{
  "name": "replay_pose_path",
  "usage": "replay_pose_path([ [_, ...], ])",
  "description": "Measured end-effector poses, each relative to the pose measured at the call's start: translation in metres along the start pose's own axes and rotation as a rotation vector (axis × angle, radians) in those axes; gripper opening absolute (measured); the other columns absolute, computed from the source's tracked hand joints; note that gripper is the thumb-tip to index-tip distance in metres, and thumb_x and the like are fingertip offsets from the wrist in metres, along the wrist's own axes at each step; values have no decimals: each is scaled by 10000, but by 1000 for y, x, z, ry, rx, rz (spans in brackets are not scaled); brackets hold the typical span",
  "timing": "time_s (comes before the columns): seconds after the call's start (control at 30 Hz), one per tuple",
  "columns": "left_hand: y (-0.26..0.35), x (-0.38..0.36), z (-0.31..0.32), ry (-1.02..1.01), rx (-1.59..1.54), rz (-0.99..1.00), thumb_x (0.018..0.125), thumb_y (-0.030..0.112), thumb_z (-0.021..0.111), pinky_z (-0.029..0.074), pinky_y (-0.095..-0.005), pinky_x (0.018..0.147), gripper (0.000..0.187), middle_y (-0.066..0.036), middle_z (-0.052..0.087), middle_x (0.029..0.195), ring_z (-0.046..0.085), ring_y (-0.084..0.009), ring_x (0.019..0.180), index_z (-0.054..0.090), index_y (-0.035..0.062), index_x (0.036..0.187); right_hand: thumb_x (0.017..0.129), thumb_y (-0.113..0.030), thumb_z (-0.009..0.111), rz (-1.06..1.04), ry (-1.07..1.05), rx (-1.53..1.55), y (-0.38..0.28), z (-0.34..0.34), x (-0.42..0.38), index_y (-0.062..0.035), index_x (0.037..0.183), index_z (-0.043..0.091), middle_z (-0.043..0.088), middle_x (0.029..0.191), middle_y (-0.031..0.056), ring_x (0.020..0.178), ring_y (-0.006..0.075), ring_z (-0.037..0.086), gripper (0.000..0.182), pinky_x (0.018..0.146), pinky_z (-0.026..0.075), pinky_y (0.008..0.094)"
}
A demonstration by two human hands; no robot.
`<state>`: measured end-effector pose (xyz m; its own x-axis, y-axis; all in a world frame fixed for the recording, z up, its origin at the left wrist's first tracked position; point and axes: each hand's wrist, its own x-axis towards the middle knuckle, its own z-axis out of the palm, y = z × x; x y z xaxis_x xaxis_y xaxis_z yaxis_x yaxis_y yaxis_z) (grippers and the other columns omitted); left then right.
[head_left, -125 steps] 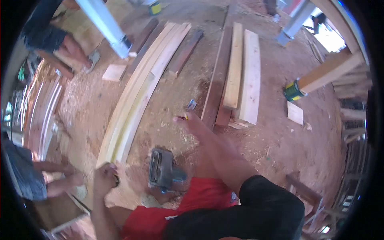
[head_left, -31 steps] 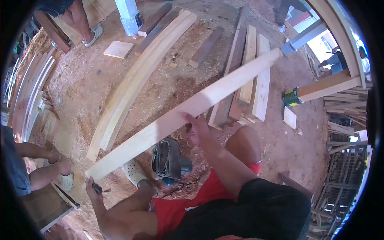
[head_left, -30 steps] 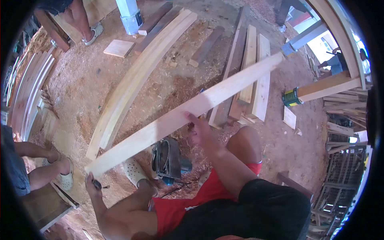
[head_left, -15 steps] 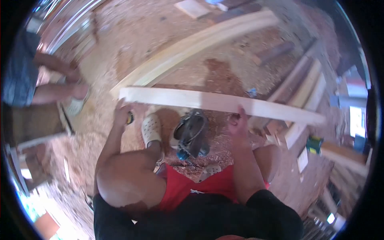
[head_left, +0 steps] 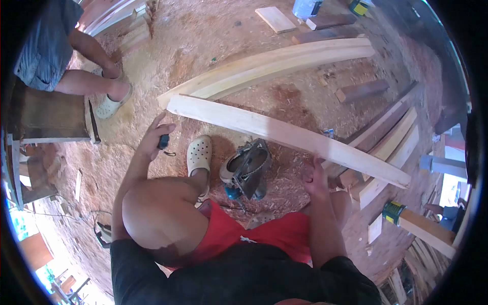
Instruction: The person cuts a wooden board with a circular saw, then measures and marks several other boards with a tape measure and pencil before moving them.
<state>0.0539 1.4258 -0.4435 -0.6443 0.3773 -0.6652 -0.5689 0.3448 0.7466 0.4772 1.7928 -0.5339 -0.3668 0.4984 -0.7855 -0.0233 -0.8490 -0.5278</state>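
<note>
A pale wooden plank [head_left: 264, 127] lies at a slant in front of my knees, its left end by a curved pair of beams and its right end over stacked timber. My left hand [head_left: 152, 138] is just below the plank's left end, apart from it. It holds a small black tape measure [head_left: 163, 142] with a cord loop, partly hidden by the fingers. Close under the plank's right half, my right hand [head_left: 314, 177] has curled fingers with nothing visible in them; a fingertip is at the plank's lower edge. Between my feet sits a grey and teal power tool [head_left: 249, 170].
Curved pale beams [head_left: 274, 63] lie beyond the plank. Stacked timber [head_left: 391, 137] is at the right, near a green can [head_left: 394, 212] by a post. A person's leg [head_left: 86, 83] shows at the upper left. Wood shavings cover the dirt floor.
The plank has tilted, its right end now lower in view. My right hand has moved down and curled beside its edge. My left hand has come away from the plank's left end.
</note>
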Motion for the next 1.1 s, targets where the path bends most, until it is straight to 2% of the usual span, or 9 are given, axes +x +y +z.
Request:
replay_pose_path([
  [0.1,54,-30,-3,-126,380,230,790,73,750,496,-257,667,1010,-113,601,1382,539,-86,751,249,133,1665,958,-374,758,-38,72,-335,0,-15,-14,-94,1171,661,654,998,20,566,39,412,365,472,304,206],
  [0.23,162,-124,82,-377,967,474,689,9,743,529,-302,865,1141,-148,478,1503,599,-184,1028,185,135,1676,958,-263,731,-156,-188,-570,-17,51,-83,-55,1233,691,666,1015,26,806,79,575,348,667,462,233],
  [0.33,177,-169,153,-639,1172,704,660,23,764,507,-369,1005,1169,-191,436,1518,561,-305,1275,181,138,1667,972,-231,726,-266,-463,-742,-40,121,-150,-33,1260,689,664,1018,24,937,124,607,351,840,510,306],
  [0.43,150,-190,215,-912,1166,857,643,65,790,482,-436,1083,1168,-227,414,1532,503,-401,1388,202,134,1650,960,-212,752,-489,-753,-611,-25,144,-174,-22,1155,684,667,989,39,927,124,607,281,814,506,320],
  [0.53,137,-205,248,-978,1331,738,651,141,851,571,-480,988,1197,-232,370,1558,604,-441,1244,197,162,1653,936,-182,783,-540,-852,-606,-19,140,-182,-28,1104,666,671,968,42,917,118,612,256,786,506,317],
  [0.63,113,-198,254,-1017,1308,859,652,142,852,604,-492,914,1215,-221,385,1546,631,-442,1187,172,178,1658,926,-166,803,-576,-792,-692,-10,117,-182,-43,1134,651,672,958,37,884,99,607,285,752,503,291],
  [0.97,104,-194,264,-1093,1411,787,642,212,906,576,-492,961,1299,-221,476,1444,647,-431,1176,111,242,1670,886,-166,832,-550,-675,-744,-24,100,-196,-67,920,617,615,844,8,761,99,538,240,720,475,294],
  [1.03,114,-199,264,-1044,1416,709,644,167,857,538,-474,1028,1172,-224,543,1413,621,-426,1228,244,195,1643,897,-155,823,-635,-758,-563,-17,80,-179,-88,897,605,598,859,-13,783,89,535,228,735,474,277],
  [1.1,123,-194,260,-1012,1425,686,678,168,836,537,-450,1011,991,-212,622,1282,649,-394,1159,402,161,1569,909,-123,801,-316,-750,-404,-48,52,-182,-95,894,595,591,896,-31,838,80,552,208,776,472,249],
])
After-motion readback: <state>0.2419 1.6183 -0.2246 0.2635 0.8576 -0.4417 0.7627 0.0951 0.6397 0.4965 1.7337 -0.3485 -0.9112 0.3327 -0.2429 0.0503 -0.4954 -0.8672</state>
